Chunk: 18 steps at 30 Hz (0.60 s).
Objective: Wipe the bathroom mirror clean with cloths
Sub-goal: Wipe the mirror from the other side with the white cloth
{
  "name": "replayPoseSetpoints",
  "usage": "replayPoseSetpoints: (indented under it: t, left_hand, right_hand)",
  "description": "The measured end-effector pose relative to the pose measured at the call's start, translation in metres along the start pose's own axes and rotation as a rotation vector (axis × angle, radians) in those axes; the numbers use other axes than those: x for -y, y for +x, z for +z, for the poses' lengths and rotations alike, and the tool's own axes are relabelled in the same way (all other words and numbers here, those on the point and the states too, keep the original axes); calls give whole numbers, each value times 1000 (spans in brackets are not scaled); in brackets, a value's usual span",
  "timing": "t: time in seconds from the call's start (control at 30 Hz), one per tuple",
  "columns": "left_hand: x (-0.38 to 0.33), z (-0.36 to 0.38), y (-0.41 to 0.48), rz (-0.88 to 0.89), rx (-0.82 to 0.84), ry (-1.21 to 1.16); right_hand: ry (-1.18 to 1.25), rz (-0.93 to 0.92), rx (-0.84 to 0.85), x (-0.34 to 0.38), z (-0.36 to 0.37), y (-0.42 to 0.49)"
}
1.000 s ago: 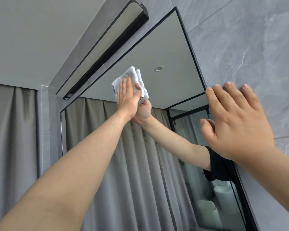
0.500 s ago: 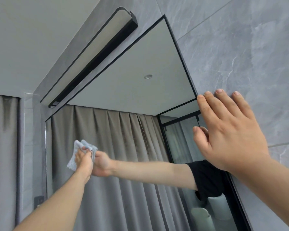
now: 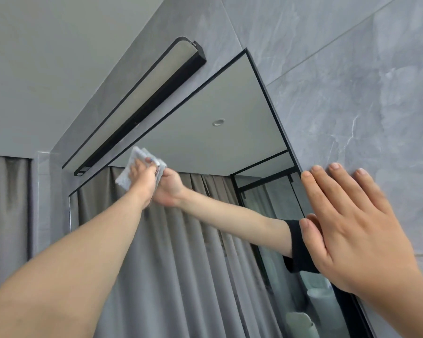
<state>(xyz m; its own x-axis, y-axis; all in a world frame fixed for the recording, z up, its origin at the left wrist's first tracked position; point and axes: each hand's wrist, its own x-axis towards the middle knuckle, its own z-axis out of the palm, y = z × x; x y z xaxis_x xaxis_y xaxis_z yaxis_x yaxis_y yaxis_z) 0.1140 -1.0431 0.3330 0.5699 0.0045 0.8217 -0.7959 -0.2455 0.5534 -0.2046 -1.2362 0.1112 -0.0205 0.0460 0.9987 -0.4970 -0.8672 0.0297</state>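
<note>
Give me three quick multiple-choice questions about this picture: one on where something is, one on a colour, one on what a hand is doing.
1. Where is the cloth?
A) on the floor
B) on the mirror, near its top left, under the lamp
C) on a shelf

2. What colour is the mirror's frame?
A) gold
B) white
C) black

3. How is the right hand?
A) flat on the wall, fingers straight
B) clenched in a fist
C) holding a second cloth

Answers:
1 B, the left hand holds it against the glass just below the lamp.
2 C, a thin black line edges the glass.
3 A, its palm lies on the grey tile beside the mirror's right edge.
</note>
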Motion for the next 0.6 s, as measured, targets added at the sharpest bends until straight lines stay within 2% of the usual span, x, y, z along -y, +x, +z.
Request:
replayPoseSetpoints:
  t: [0.1, 0.3, 0.5, 0.6]
  left_hand:
    - [-71, 12, 5, 144, 36, 26]
    - [-164, 48, -37, 586, 90, 198]
    - [-154, 40, -17, 641, 76, 239]
    - [-128, 30, 6, 472, 37, 224]
  right_hand:
    - [-1, 0, 0, 0, -1, 1]
    - [-9, 8, 11, 1, -1, 2]
    - [-23, 7, 27, 0, -1, 2]
    - [-30, 2, 33, -1, 0, 2]
